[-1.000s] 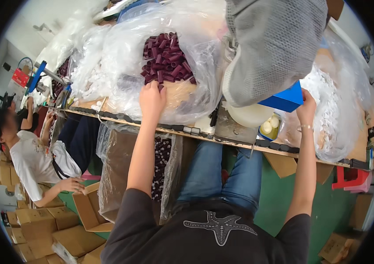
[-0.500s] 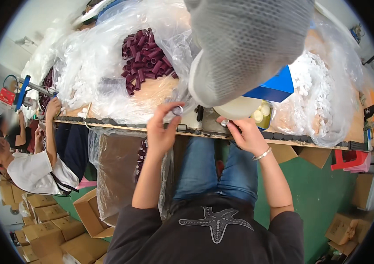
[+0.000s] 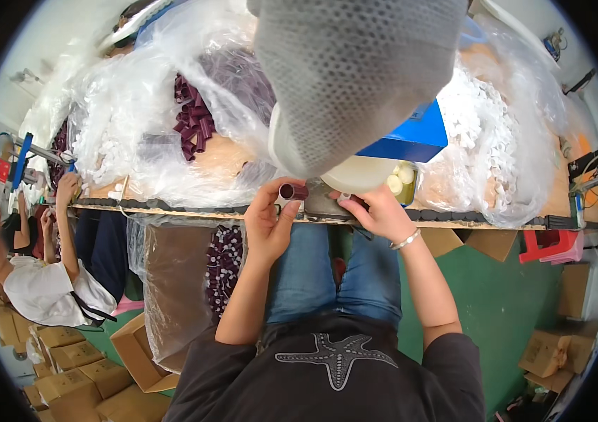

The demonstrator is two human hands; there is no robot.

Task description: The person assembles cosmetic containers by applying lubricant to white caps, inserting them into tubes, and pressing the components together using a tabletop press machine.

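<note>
My left hand [image 3: 269, 228] is closed around a short maroon tube [image 3: 294, 191], its open end toward me, just above the table's front edge. To its right, my right hand [image 3: 388, 216] pinches a small white piece [image 3: 345, 197] between thumb and fingertips, apart from the tube. More maroon tubes [image 3: 193, 123] lie heaped on the table under and beside clear plastic sheeting. A container holding cream-coloured round pieces [image 3: 404, 173] sits just beyond my right hand, partly hidden by a pale rounded object. Farther right, many small white parts [image 3: 482, 133] are spread on plastic.
A large grey mesh-like shape [image 3: 362, 77] covers the upper middle, hiding part of the table. Behind it stands a blue box [image 3: 418, 133]. Below the edge hangs a plastic bag with maroon, white-tipped pieces [image 3: 223, 271]. Cartons [image 3: 141, 352] and a co-worker [image 3: 53, 281] are on the left.
My left hand has moved right and lower, closer to my right hand, and the maroon tube now shows in it. The whole view has shifted slightly. Plastic covers more of the tube heap.
</note>
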